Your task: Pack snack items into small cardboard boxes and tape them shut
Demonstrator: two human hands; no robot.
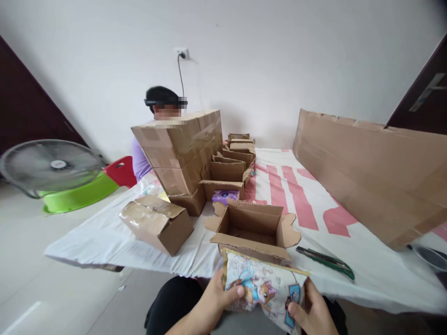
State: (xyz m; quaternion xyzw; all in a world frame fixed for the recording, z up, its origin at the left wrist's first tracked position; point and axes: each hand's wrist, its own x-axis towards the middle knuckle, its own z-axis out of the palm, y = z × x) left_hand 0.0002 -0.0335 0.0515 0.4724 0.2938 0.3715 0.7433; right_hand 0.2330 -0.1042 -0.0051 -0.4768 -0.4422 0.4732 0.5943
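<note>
My left hand (218,298) grips the left edge of a soft packet with a cartoon print (265,284), thumb on top. At the packet's lower right corner my right hand (312,309) holds it too, fingers curled around it. The packet is held low over my lap, just in front of an open cardboard box (253,228) whose flaps are spread and whose inside shows nothing. A green utility knife (326,263) lies on the table cloth to the right of that box.
A taped box (157,223) lies left of the open one. Stacked sealed boxes (181,149) and several open boxes (228,170) stand behind; a person sits behind the stack. A large flat cardboard sheet (373,172) leans at right. A fan (50,165) and green basin (80,193) are at left.
</note>
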